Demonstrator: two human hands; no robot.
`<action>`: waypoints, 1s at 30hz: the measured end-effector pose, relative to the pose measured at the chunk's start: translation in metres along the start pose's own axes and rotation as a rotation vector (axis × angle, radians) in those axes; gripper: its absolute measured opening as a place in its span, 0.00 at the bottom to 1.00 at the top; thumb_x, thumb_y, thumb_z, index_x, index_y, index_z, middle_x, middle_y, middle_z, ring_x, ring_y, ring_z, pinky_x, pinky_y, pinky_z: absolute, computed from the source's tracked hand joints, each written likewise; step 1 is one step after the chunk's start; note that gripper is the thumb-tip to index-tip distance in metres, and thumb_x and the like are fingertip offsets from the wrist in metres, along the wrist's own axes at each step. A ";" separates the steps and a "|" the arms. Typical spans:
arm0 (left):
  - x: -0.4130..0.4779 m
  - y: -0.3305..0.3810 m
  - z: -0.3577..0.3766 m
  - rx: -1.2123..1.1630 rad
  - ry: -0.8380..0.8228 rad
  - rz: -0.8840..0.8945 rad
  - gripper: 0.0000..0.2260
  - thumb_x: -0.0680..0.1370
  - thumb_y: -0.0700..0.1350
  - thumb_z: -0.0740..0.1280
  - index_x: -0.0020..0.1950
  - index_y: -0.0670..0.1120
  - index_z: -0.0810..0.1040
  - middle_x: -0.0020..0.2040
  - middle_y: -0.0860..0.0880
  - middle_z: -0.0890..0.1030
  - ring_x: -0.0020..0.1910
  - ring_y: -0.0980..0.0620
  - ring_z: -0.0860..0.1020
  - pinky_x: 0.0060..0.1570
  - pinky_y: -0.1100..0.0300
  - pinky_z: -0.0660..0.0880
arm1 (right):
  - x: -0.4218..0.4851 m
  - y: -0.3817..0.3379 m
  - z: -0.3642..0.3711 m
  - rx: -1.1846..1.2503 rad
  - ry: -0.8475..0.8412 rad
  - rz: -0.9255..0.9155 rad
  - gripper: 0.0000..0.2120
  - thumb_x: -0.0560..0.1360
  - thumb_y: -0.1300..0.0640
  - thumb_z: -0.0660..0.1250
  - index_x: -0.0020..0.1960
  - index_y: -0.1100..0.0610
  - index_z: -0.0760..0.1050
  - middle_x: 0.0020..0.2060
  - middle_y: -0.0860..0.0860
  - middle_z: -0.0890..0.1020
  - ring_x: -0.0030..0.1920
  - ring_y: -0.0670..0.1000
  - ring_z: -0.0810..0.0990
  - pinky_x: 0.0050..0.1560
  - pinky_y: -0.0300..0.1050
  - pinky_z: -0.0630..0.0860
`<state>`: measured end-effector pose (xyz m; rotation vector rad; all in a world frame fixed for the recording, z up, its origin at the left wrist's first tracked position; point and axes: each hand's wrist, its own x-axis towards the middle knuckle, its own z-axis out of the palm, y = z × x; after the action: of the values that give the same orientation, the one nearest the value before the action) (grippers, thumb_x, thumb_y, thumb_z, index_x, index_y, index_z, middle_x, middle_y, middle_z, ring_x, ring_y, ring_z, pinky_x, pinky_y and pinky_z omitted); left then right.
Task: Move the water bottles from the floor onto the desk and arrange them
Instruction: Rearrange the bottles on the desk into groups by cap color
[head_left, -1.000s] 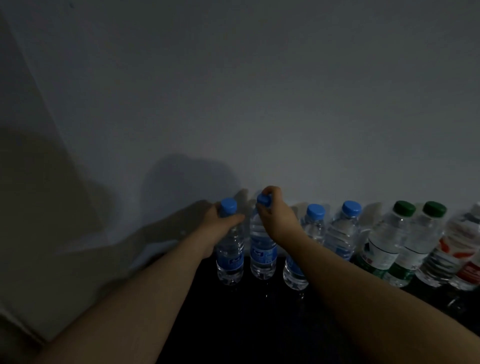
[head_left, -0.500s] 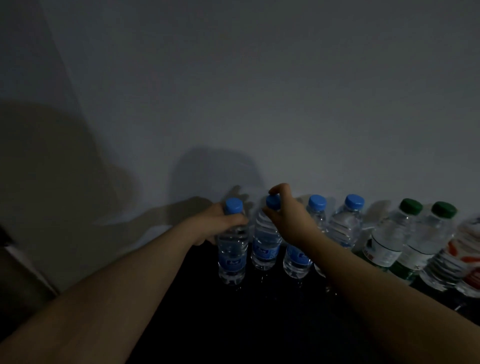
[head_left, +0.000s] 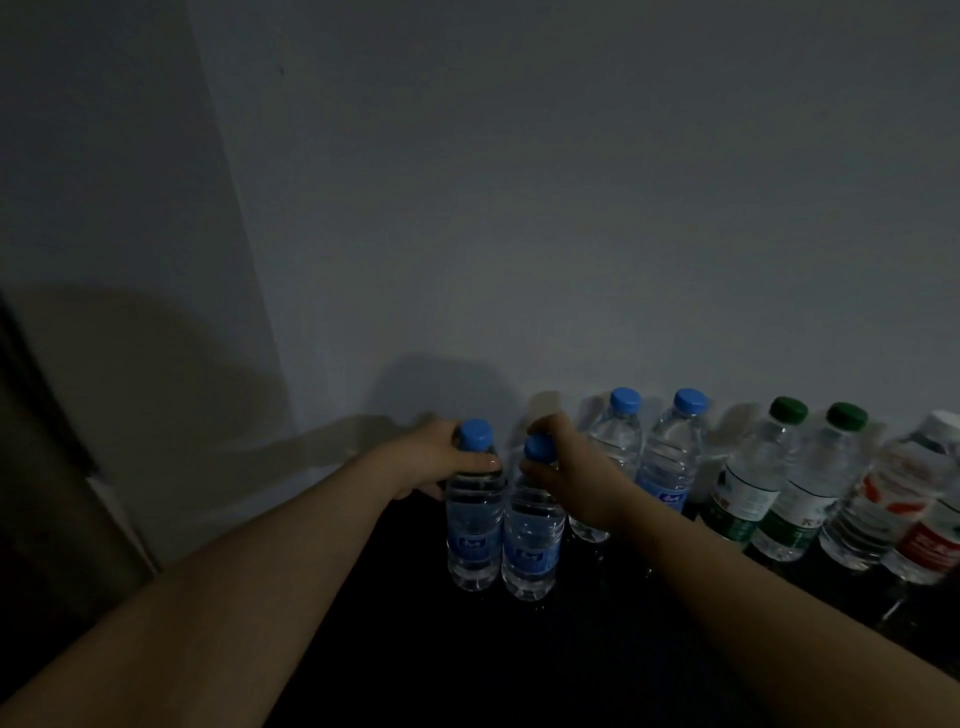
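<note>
Blue-capped bottle (head_left: 475, 525): neck in left hand (head_left: 441, 462) grip; neighbour bottle (head_left: 532, 545): cap, apparently, right hand (head_left: 576, 467).

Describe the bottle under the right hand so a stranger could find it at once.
A row of water bottles stands on the dark desk against the grey wall. It is the blue-capped bottle second from the left end. Only its cap is gripped by the right hand.

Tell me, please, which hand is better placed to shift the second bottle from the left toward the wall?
Right: the right hand grips the second bottle round its blue cap, while the left hand holds the leftmost bottle.
</note>
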<state>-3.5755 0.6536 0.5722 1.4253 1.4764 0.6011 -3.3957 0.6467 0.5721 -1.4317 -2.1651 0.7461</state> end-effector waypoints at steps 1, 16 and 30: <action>-0.002 0.000 0.002 0.002 0.014 0.001 0.08 0.75 0.46 0.70 0.45 0.56 0.71 0.50 0.51 0.78 0.55 0.49 0.76 0.56 0.48 0.76 | -0.002 -0.001 0.001 0.005 0.003 0.011 0.18 0.78 0.57 0.62 0.65 0.59 0.62 0.61 0.59 0.74 0.50 0.49 0.71 0.47 0.38 0.65; -0.015 -0.013 0.032 0.012 0.255 0.136 0.21 0.78 0.44 0.66 0.69 0.47 0.65 0.63 0.49 0.74 0.60 0.51 0.73 0.59 0.58 0.68 | -0.009 0.005 0.012 0.096 0.100 0.031 0.20 0.78 0.58 0.63 0.68 0.56 0.62 0.61 0.58 0.76 0.51 0.46 0.72 0.52 0.39 0.70; -0.002 0.038 0.062 0.834 0.293 0.421 0.18 0.82 0.54 0.52 0.71 0.54 0.65 0.74 0.54 0.63 0.76 0.51 0.55 0.72 0.47 0.51 | 0.011 0.033 -0.049 -0.040 0.393 0.155 0.16 0.79 0.58 0.59 0.66 0.58 0.71 0.63 0.58 0.75 0.60 0.57 0.75 0.59 0.48 0.72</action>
<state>-3.5038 0.6429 0.5795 2.4171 1.7679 0.4691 -3.3465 0.6773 0.5888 -1.6250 -1.7938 0.4284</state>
